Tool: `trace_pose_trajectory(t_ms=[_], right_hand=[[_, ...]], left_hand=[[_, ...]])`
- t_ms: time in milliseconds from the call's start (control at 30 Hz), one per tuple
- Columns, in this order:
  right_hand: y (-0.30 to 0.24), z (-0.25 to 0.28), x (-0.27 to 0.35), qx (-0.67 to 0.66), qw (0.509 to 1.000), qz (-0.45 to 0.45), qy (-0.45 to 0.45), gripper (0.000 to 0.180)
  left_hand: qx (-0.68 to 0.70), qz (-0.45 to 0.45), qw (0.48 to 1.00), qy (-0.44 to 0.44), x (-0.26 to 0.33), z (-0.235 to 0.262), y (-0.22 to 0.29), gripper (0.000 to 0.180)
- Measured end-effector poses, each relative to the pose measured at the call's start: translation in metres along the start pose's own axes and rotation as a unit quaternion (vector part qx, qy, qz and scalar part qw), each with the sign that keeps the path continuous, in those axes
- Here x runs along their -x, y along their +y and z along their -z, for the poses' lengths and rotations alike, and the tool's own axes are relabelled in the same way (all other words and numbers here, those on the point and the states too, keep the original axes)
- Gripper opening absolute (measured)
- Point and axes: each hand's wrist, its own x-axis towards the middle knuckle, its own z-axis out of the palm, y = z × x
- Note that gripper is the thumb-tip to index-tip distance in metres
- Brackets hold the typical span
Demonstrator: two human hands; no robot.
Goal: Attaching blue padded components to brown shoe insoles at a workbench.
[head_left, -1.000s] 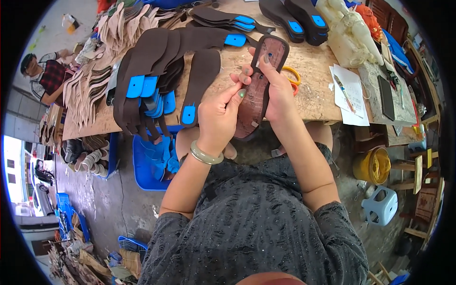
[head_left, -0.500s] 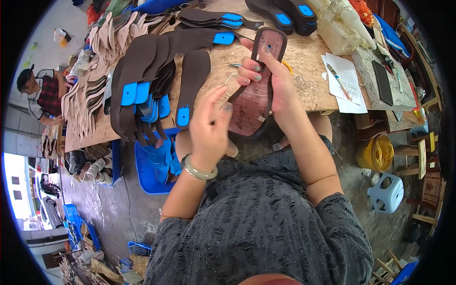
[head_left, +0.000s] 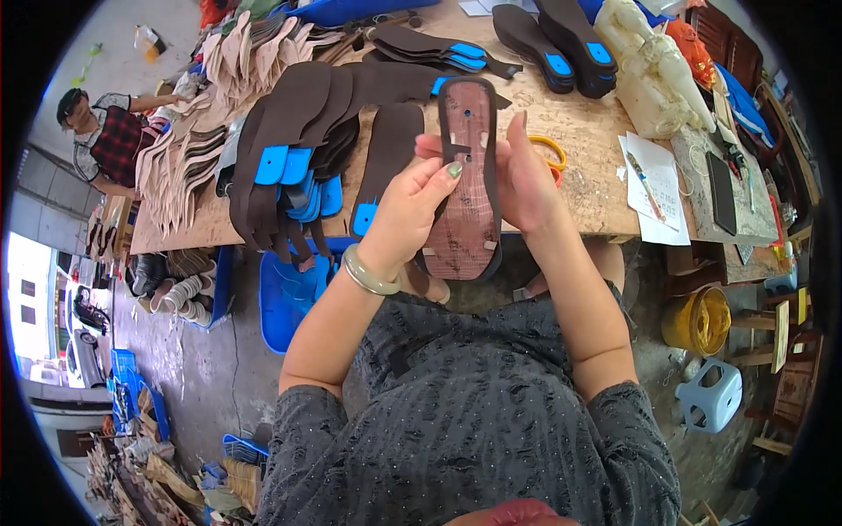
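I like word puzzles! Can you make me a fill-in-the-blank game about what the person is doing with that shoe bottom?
1. Both hands, left hand and right hand, hold up one brown ____.
2. The left wrist wears a pale ____.
3. The dark insoles piled on the wooden table have patches coloured ____.
4. Behind the right hand lie scissors with ____ handles.

Missing words: sole; bangle; blue; orange

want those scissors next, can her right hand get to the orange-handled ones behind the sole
Probably yes: the orange-handled scissors lie on the table just beyond the right hand, nothing between, but that hand is holding the brown sole.
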Motion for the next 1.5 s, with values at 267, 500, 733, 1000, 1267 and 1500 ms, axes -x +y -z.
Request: trace_pose_trajectory(t_ms=[267,500,733,1000,1267,1500], right_hand=[[0.02,0.015,0.01,0.123,0.978,0.107,0.128,0.037],[0.027,0.007,0.021,0.272,0.957,0.08,0.059,0.034],[0.006,0.027,0.008,0.163,0.986,0.009,0.016,0.076],[-0.014,0.018,-0.014,0.178,0.981,0.057,-0.05,0.055],[-0.02,0.013,-0.017,0.237,0.971,0.032,0.016,0.045],[-0.024,0.012,0.0,0.289,0.957,0.032,-0.026,0.044]], left_hand=[[0.044,0.165,0.985,0.02,-0.002,0.011,-0.001,0.03],[0.091,0.01,0.995,0.041,-0.002,0.001,-0.025,0.031],[0.112,0.047,0.993,0.002,0.005,-0.002,-0.025,0.032],[0.041,0.06,0.997,-0.007,0.013,-0.004,-0.036,0.033],[-0.148,0.029,0.989,0.011,0.017,0.001,-0.033,0.031],[-0.063,0.032,0.996,0.052,0.018,-0.007,-0.037,0.031]])
